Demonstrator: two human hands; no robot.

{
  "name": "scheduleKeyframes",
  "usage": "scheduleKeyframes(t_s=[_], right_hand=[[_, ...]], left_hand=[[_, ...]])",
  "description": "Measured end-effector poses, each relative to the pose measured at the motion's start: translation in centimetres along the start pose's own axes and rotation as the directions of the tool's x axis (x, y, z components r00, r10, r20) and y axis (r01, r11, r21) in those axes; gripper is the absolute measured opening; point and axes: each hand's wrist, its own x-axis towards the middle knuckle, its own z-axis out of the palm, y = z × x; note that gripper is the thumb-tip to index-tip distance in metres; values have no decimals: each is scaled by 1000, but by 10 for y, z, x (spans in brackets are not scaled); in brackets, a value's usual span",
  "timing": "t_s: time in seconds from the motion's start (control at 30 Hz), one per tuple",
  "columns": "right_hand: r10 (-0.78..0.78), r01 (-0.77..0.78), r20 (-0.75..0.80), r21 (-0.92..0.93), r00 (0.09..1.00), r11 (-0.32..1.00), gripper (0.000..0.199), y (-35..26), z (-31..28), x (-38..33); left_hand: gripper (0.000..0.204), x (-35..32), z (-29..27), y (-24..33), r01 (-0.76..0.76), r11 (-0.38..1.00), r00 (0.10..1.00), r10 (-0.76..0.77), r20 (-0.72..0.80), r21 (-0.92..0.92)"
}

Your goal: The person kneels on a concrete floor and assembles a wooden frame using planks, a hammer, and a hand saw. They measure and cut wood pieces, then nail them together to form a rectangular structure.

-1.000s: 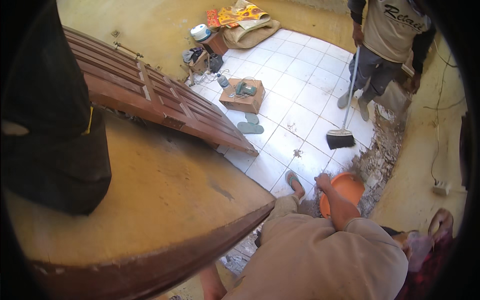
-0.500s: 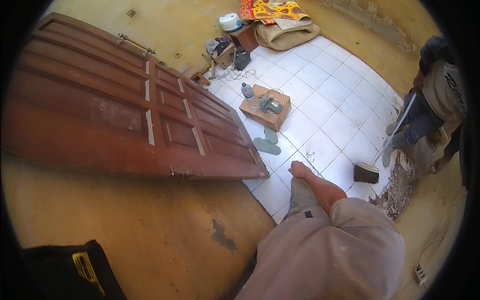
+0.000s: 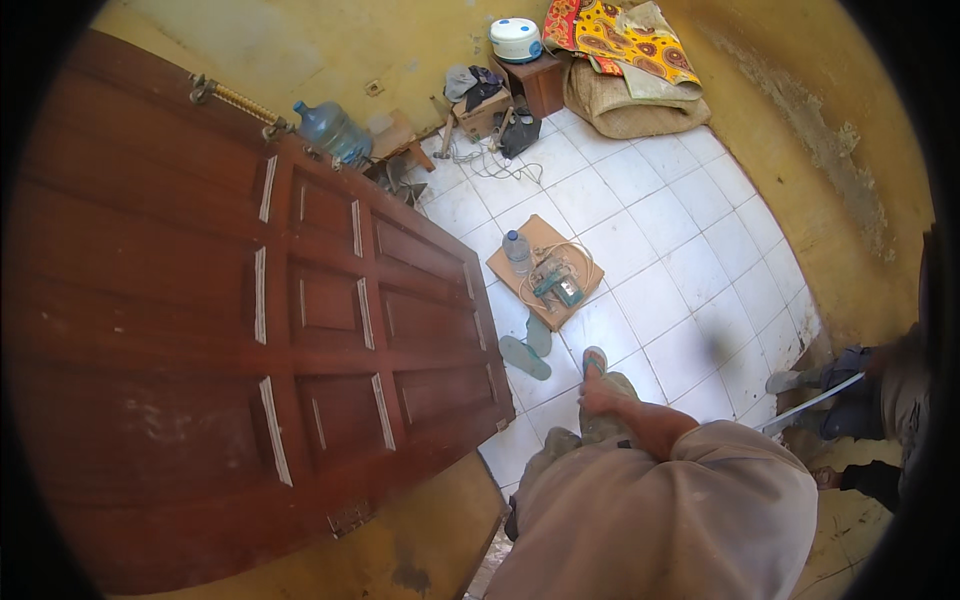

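Note:
My right hand [image 3: 597, 399] hangs low in front of my beige shirt, over my greenish trousers and just behind my sandalled foot [image 3: 595, 360]. Nothing can be made out in it, and how its fingers lie is too small to tell. My left hand is outside the picture. To the left looms a large reddish-brown panelled wooden door [image 3: 330, 330], with pale strips along its panel edges. Ahead of my foot, a corded green power tool [image 3: 557, 284] and a clear water bottle [image 3: 517, 250] rest on a cardboard box [image 3: 559, 315].
Green sandals [image 3: 524, 356] lie by the box. A person [image 3: 905, 390] at the right has a pale pole [image 3: 815, 402]; a dark-sleeved hand [image 3: 826, 478] shows below. Beyond the door are a blue water jug [image 3: 335, 132], cables [image 3: 500, 170], a wooden cabinet [image 3: 535, 85] and rolled mats [image 3: 635, 100].
My view has shifted, so the door fills more of the left side and the water jug has come into sight. The broom head, plain before, is no longer clearly visible.

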Motion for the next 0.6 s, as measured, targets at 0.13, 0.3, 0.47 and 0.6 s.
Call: scheduleKeyframes(t_s=[0.13, 0.3, 0.47, 0.6], right_hand=[[506, -511, 84, 220, 858, 831, 36, 167, -77, -67], [755, -546, -151, 602, 638, 582, 30, 312, -193, -97], [784, -569, 173, 780, 596, 261, 23, 351, -185, -107], [483, -447, 6, 388, 876, 806, 22, 438, -128, -110]], left_hand=[[35, 36, -5, 127, -265, 954, 960, 275, -61, 141], [22, 127, -105, 367, -445, 786, 892, 348, -288, -428], [32, 194, -91, 485, -337, 644, 882, -40, -470, -687], [32, 232, 17, 524, -408, 708, 905, 235, -353, -575]])
